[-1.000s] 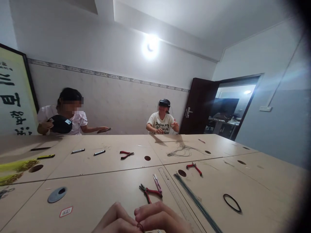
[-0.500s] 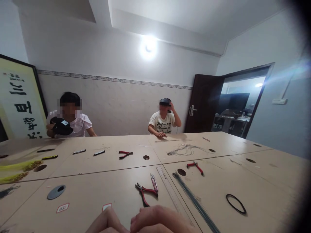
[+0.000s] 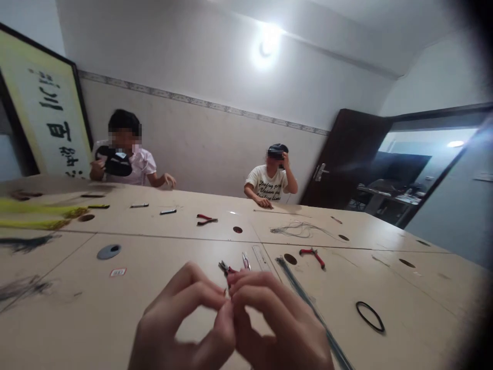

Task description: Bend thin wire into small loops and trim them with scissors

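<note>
My left hand (image 3: 181,324) and my right hand (image 3: 277,321) are raised together above the near edge of the beige table (image 3: 162,277). Their fingertips meet in a pinch near the middle, closed on something too small to make out. Just beyond the fingers lie red-handled pliers (image 3: 226,267), small snips (image 3: 245,260) and a clear ruler (image 3: 260,257). A bundle of thin dark wires (image 3: 308,303) runs along the table to the right of my right hand.
A black ring (image 3: 370,316) lies at right. More red pliers (image 3: 313,254) (image 3: 206,220), a tangle of wire (image 3: 298,229), a grey disc (image 3: 109,251) and yellow tassels (image 3: 42,217) are spread about. Two people sit at the far side (image 3: 127,159) (image 3: 271,180). An open door (image 3: 346,159) stands at right.
The view has tipped down and rolled left. My hands have risen from the bottom edge into full view, fingertips pinched together. The far person keeps a hand at the headset.
</note>
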Demonstrator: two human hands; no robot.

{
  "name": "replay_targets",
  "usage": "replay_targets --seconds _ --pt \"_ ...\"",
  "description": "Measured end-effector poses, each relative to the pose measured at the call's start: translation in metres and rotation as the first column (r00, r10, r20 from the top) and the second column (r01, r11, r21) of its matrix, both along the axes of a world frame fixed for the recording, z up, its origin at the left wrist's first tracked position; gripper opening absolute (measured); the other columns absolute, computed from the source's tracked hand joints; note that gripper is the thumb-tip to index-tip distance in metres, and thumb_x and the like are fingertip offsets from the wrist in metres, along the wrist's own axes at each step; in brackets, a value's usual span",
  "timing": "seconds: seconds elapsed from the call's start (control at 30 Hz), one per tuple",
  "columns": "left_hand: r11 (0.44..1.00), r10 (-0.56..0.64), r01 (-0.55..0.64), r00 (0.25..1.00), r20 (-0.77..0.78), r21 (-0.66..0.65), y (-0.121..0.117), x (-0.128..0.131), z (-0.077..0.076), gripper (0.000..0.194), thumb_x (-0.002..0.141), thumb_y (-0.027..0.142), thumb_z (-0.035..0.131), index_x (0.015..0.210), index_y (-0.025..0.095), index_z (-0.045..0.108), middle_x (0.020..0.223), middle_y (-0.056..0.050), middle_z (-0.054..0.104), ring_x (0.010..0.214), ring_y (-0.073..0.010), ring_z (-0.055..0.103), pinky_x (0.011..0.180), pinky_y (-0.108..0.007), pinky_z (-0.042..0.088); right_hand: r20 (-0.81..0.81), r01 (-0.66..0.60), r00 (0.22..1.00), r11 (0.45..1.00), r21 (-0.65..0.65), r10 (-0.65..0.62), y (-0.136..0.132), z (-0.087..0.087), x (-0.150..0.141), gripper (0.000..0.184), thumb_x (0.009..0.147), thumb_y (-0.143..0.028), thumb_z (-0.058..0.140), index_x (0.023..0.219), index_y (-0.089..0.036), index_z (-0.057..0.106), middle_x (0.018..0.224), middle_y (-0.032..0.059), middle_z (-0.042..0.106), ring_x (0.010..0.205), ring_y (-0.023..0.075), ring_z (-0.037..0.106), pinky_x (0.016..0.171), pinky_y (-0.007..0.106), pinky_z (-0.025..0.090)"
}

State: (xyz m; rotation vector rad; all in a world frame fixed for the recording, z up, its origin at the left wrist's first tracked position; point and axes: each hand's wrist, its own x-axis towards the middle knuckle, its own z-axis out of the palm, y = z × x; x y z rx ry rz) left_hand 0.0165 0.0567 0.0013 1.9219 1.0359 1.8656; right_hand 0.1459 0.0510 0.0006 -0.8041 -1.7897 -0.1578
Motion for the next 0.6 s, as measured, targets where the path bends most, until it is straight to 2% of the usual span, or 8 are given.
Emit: replay_targets --seconds 0.1,0.2,0.3,0.4,0.6 --pt "0.999 0.026 -0.025 0.999 0.021 -0.032 0.007 -0.003 0.006 0.019 0.071 0.008 0.059 0.058 0.023 0.06 0.061 0.008 0.06 0.056 -0.0047 0.059 0.056 -0.012 0.046 0.074 0.028 0.997 0.999 -0.03 -0.026 0.009 0.007 0.006 0.013 0.084 -0.009 0.053 0.084 -0.023 0.053 0.08 -0.0001 0.067 0.078 0.0125 0.068 0.07 0.023 0.057" --pt "0.996 0.04 -0.03 0.992 0.116 -0.086 0.012 -0.006 0.008 0.02 0.072 0.009 0.062 0.056 0.022 0.064 0.059 0.008 0.06 0.056 -0.0049 0.058 0.054 -0.012 0.046 0.0 0.065 0.998 0.995 -0.074 -0.065 0.012 0.008 0.011 0.014 0.086 -0.01 0.051 0.089 -0.024 0.054 0.084 -0.0016 0.068 0.08 0.0111 0.068 0.071 0.021 0.055" --pt "0.992 0.023 -0.004 0.988 0.15 -0.128 0.014 -0.008 0.009 0.02 0.073 0.012 0.064 0.057 0.023 0.067 0.059 0.007 0.061 0.057 -0.0053 0.058 0.053 -0.012 0.047 -0.072 0.018 0.997 0.996 -0.083 -0.024 0.012 0.006 0.011 0.015 0.088 -0.012 0.052 0.094 -0.024 0.057 0.085 -0.0019 0.068 0.079 0.0111 0.067 0.068 0.021 0.054" --pt "0.993 -0.004 0.022 0.989 0.148 -0.119 0.014 -0.007 0.009 0.02 0.075 0.012 0.064 0.06 0.025 0.069 0.06 0.008 0.061 0.059 -0.005 0.058 0.055 -0.011 0.048 -0.065 -0.022 0.998 0.996 -0.089 0.016 0.012 0.004 0.008 0.016 0.089 -0.012 0.052 0.097 -0.024 0.057 0.086 -0.002 0.067 0.08 0.0104 0.066 0.068 0.02 0.053" --pt "0.997 -0.012 0.018 0.995 0.095 -0.07 0.012 -0.005 0.009 0.018 0.074 0.01 0.066 0.064 0.025 0.07 0.062 0.007 0.064 0.058 -0.0049 0.061 0.057 -0.011 0.05 -0.039 -0.008 0.999 0.994 -0.105 0.004 0.014 0.005 0.003 0.018 0.089 -0.011 0.052 0.1 -0.025 0.057 0.087 -0.0028 0.065 0.081 0.0088 0.064 0.068 0.017 0.052"
